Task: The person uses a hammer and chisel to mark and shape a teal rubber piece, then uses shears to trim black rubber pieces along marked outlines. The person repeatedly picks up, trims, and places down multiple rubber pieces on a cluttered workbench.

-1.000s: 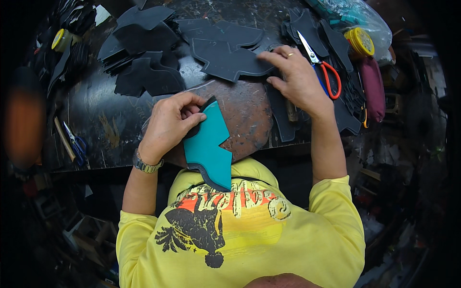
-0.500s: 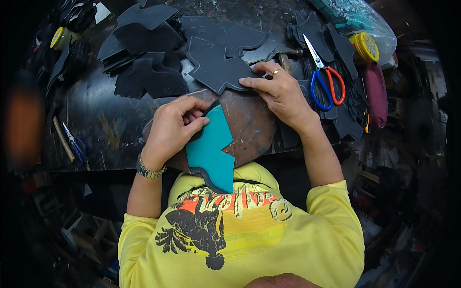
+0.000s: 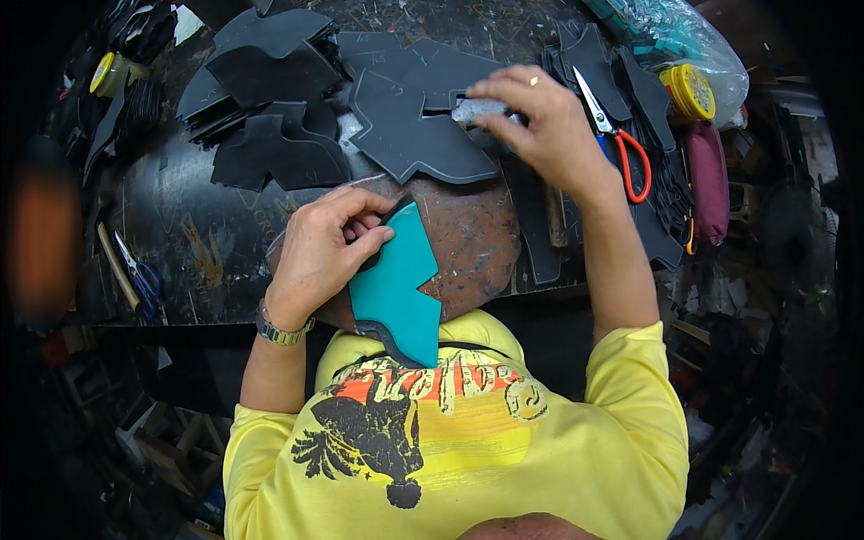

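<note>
Teal notched sheet with black curved edging [image 3: 396, 288] hangs over the near edge of the dark bench [image 3: 171, 189], pinched in the left hand [image 3: 326, 247]. Farther right, the right hand [image 3: 540, 121] has fingers loosely parted beside flat black pale-outlined pieces [image 3: 418, 148]; red-and-blue-handled scissors [image 3: 601, 115] lie to its right.

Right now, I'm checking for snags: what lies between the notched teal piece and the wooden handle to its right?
In the head view, the brown slab and then a dark cut piece lie between the notched teal piece and the wooden handle.
</note>
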Demonstrator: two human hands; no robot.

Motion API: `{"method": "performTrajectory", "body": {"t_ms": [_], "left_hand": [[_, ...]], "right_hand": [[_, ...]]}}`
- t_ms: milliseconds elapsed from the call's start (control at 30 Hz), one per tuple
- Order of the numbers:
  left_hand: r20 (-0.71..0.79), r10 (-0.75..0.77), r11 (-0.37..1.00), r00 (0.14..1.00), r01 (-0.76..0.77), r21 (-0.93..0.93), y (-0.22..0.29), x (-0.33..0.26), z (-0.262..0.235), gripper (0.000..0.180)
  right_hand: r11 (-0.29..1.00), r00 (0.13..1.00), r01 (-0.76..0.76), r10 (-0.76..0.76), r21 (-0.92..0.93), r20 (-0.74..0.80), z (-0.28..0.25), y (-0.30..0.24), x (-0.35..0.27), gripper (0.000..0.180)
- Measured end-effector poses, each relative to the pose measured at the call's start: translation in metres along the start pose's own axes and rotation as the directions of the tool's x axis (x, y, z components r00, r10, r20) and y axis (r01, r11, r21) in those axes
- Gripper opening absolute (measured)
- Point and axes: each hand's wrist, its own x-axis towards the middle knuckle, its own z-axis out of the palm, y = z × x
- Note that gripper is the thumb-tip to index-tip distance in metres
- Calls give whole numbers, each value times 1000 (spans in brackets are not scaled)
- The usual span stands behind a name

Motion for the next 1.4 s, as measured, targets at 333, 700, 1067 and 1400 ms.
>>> {"method": "performTrajectory", "body": {"t_ms": [333,700,1067,1400], "left_hand": [[-9,29,1000,1000,-29,0,0,0,0,25],[-20,35,998,999,-36,-43,-3,5,1,22],[-38,37,999,999,-38,-7,-4,0,0,23],[-81,55,998,995,-57,-28,-12,-6,6,28]], "right_hand": [[996,987,78,-69,-51,147,37,51,43,27],[998,992,45,-39,-44,120,40,50,40,13],[976,977,-162,139,144,162,21,40,30,25],[811,978,41,86,-584,188,17,15,-9,33]]}}
